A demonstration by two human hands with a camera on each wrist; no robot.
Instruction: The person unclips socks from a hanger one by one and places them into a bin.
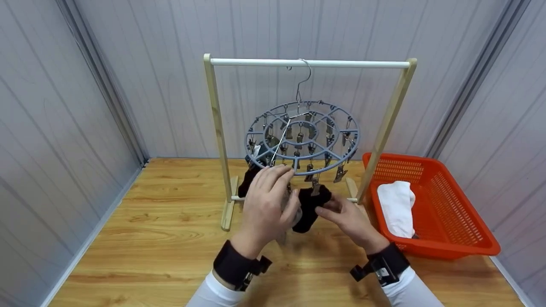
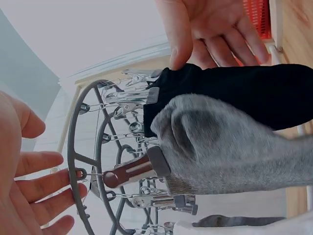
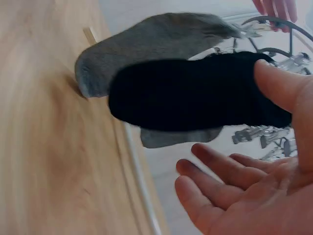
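Note:
A round grey clip hanger (image 1: 326, 152) hangs by its hook with socks pinned below it. My left hand (image 1: 265, 209) is at the near rim, its fingers extended and touching or overlapping the ring in the left wrist view. A black sock (image 1: 308, 215) hangs from a metal clip (image 1: 315, 188) at the front. Beside it, a grey sock (image 2: 215, 147) hangs from a brown clip (image 2: 128, 171). My right hand (image 1: 350, 219) is at the black sock's right side; in the right wrist view the thumb lies against the sock's upper part, with the other fingers extended and apart from it.
A wooden rack with a white bar (image 1: 349, 64) holds the hanger over the wood table (image 1: 170, 243). Another dark sock (image 1: 248, 181) hangs at the hanger's left. To the right, a red basket (image 1: 452, 249) contains a white sock (image 1: 396, 209). Panel walls enclose the table.

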